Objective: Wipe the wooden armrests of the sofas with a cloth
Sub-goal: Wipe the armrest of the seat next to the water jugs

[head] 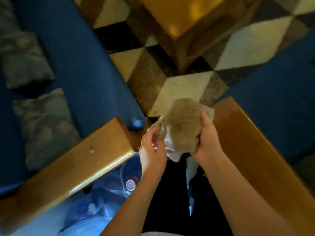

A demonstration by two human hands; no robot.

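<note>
A crumpled beige-grey cloth (182, 126) hangs in the air between two wooden armrests. My right hand (207, 135) grips its right side. My left hand (151, 147) pinches its left edge with curled fingers. The left sofa's wooden armrest (81, 160) runs diagonally at lower left, glossy, with a small round stud on top. The right sofa's wooden armrest (252, 143) runs diagonally at right, just behind my right hand. The cloth touches neither armrest as far as I can see.
Blue sofa cushions (81, 62) with grey pillows (44, 128) lie at left; another blue seat (279, 92) is at right. A wooden table (184, 21) stands ahead on a checkered floor (180, 91). Clear plastic bottles (119, 183) lie below the left armrest.
</note>
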